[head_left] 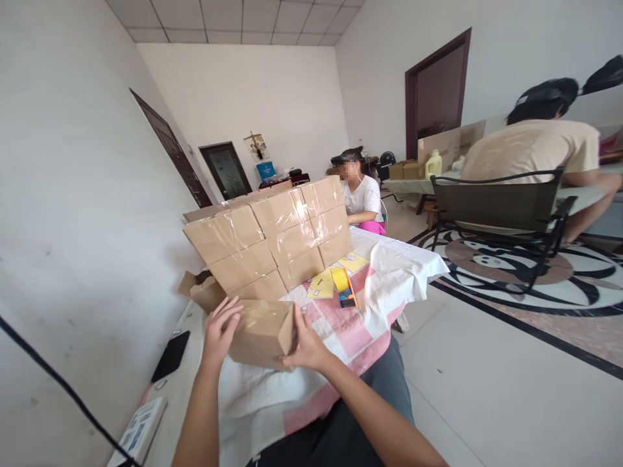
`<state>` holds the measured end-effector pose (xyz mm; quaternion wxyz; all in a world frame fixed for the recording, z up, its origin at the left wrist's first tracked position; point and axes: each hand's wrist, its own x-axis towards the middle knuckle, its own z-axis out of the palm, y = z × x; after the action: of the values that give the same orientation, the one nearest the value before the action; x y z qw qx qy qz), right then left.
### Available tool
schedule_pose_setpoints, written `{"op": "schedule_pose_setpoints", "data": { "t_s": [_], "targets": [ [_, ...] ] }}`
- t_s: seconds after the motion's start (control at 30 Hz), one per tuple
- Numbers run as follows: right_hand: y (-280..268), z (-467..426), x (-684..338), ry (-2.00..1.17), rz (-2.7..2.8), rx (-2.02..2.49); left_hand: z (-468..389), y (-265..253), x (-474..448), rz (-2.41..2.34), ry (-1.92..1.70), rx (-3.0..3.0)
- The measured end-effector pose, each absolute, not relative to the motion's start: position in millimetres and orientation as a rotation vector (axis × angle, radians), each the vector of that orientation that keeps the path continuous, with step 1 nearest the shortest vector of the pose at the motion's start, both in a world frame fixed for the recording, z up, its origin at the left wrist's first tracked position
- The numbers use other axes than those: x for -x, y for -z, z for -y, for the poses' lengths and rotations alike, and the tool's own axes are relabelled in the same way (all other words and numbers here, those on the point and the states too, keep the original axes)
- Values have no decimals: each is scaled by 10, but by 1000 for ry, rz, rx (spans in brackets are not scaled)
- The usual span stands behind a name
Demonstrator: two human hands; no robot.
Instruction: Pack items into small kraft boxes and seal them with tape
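Observation:
Between my two hands a small cardboard box (pixel 260 331) rests on the cloth-covered table (pixel 250 392). My left hand (pixel 220 331) lies against the box's left end, fingers reaching over its upper edge. At the right end, my right hand (pixel 307 340) grips the box, thumb low and fingers along the side. Right behind it rises a stack of taped cardboard boxes (pixel 270 237). To the right of the stack, a tape dispenser (pixel 345 288) with a yellow roll lies beside a yellow printed sheet (pixel 322 284).
An open carton (pixel 207 292) stands left of the stack, near the wall. A black phone-like slab (pixel 170 357) and a white box (pixel 141 431) lie at lower left. One person (pixel 365 194) sits behind the stack; another sits in a chair (pixel 496 204) at right.

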<state>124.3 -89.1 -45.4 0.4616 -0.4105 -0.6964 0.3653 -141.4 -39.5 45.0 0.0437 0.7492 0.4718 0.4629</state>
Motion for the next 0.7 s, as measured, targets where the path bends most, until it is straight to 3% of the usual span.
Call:
{"op": "schedule_pose_setpoints", "data": {
  "t_s": [0.1, 0.2, 0.37, 0.5, 0.7],
  "targets": [
    [522, 1161, -1690, -828, 1525, 884, 490, -357, 1478, -1531, -1963, -1905],
    [465, 1530, -2381, -682, 1363, 907, 516, -186, 1568, -1650, -2148, -1579],
    [291, 1930, -3649, -279, 1104, 1223, 513, 179, 1623, -1801, -2065, -1428],
    [446, 1705, -4373, -11, 1041, 1571, 519, 443, 1535, -1845, -1950, -1396],
    [460, 730, -4760, -44, 1062, 1890, 453, 660, 1415, -1865, -1700, -1402]
  ]
}}
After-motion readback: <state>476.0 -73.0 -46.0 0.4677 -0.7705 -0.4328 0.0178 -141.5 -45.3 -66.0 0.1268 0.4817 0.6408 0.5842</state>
